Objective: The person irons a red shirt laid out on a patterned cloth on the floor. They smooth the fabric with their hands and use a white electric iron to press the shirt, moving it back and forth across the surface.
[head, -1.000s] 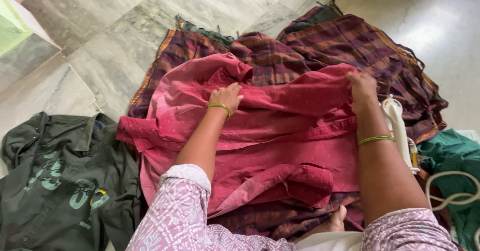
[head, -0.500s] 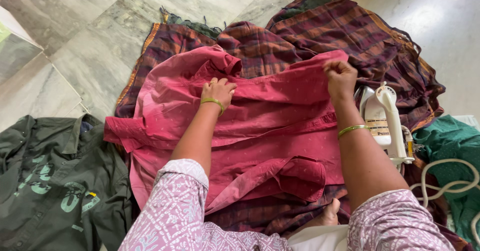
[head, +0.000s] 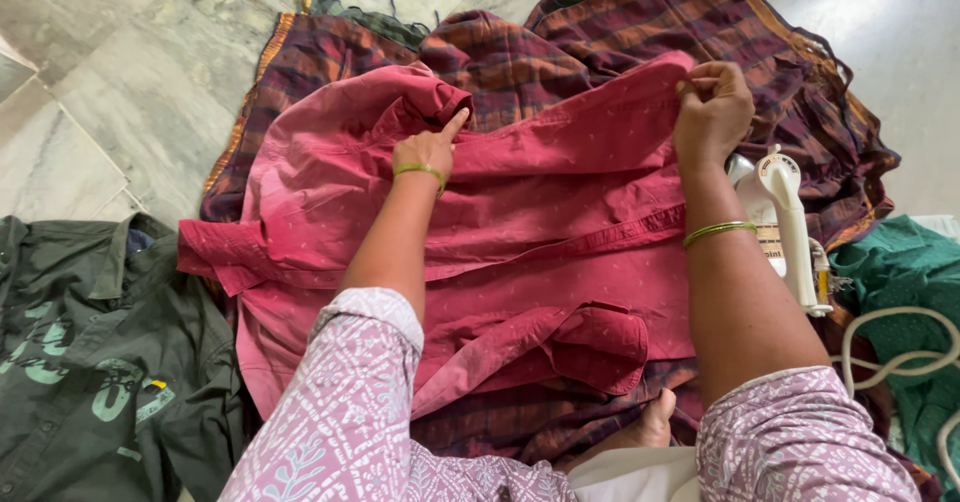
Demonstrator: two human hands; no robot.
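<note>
**Iron standing close to your right arm**

Your right hand (head: 712, 112) pinches the far edge of the red shirt (head: 520, 232), lifting it; your left hand (head: 428, 150) presses flat on the cloth near the collar, fingers loose, gripping nothing. The shirt lies spread over a plaid blanket (head: 640, 52) in the middle of the floor. The white iron (head: 785, 227) stands just beside your right forearm (a tug on that edge could tip it, I judge), and its cord (head: 900, 362) loops near right, ready to snag. The marble floor (head: 140, 92) looks slick; a dark green shirt (head: 90, 352) lies at left, green cloth (head: 900, 272) at right.
</note>
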